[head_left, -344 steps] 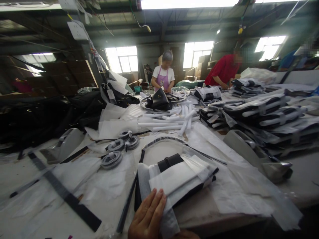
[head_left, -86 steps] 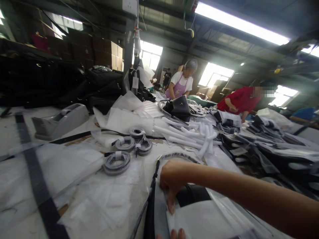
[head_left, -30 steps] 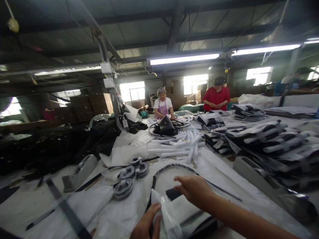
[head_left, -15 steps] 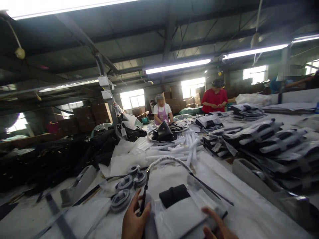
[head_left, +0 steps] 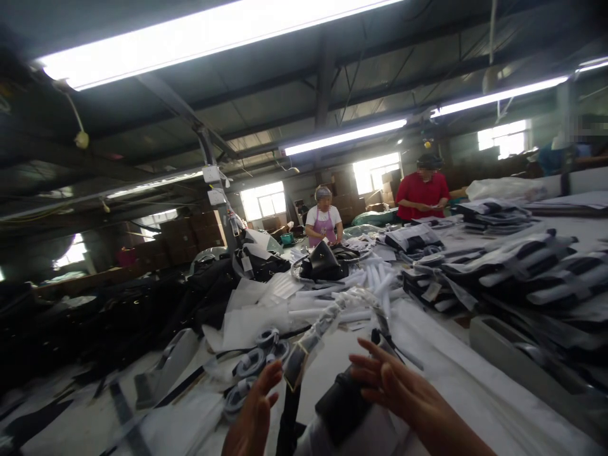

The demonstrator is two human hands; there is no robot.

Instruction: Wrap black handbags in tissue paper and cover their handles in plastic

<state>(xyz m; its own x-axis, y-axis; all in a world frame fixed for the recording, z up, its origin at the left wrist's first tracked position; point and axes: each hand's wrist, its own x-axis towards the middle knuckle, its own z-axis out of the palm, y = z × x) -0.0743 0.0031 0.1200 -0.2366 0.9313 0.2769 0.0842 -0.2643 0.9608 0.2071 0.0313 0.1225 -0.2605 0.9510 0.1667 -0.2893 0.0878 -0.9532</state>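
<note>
Fingers spread wide, the left hand (head_left: pixel 253 411) and right hand (head_left: pixel 403 389) flank a partly wrapped black bag (head_left: pixel 342 408) on the tabletop (head_left: pixel 320 370); whether either touches it is unclear. A plastic-covered strap (head_left: pixel 320 324) arches between them, near coiled straps (head_left: pixel 247 364). A finger snagging that loop could drag the bag askew or tear the thin plastic, while the white wrapping (head_left: pixel 375 437), apparently unheld, might slip loose.

Open tabletop (head_left: pixel 327 360) inside the arched handle (head_left: pixel 317 329), coiled straps (head_left: pixel 249 363) just outside.
</note>
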